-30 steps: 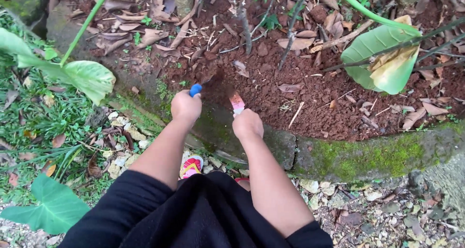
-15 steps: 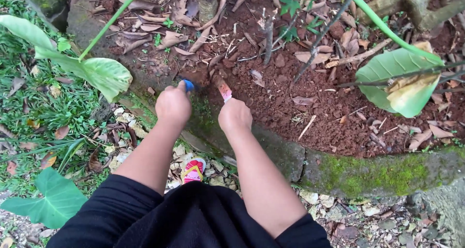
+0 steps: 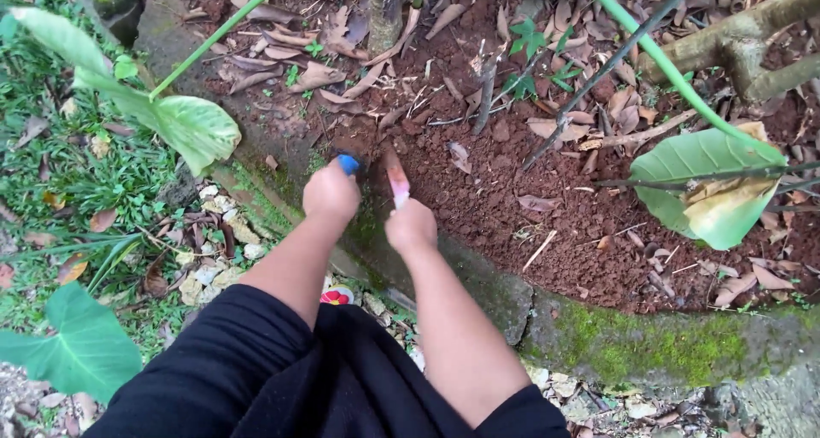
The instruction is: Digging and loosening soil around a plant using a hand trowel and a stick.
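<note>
Head view looks straight down on a person in black sleeves crouched at a mossy stone kerb [image 3: 649, 344] that rings a bed of red-brown soil [image 3: 512, 199]. Both hands reach just over that kerb into the dirt. The left hand [image 3: 331, 192] is curled tight around a tool with a blue handle [image 3: 348, 163], of which only the rounded blue end shows above the fist, right at the kerb's inner edge. The right hand [image 3: 411, 226], just beside it and slightly nearer the kerb, is clenched on a pale pinkish tool [image 3: 397, 180] whose flat end pokes up from the fist and leans over the soil. The two tools stand close together, apart from each other. Beyond the kerb, dry leaves [image 3: 547, 129] and twigs litter the bed; a large green leaf [image 3: 709, 169] hangs over it. Outside the kerb lie grass [image 3: 111, 182] and pale stones [image 3: 213, 276].
</note>
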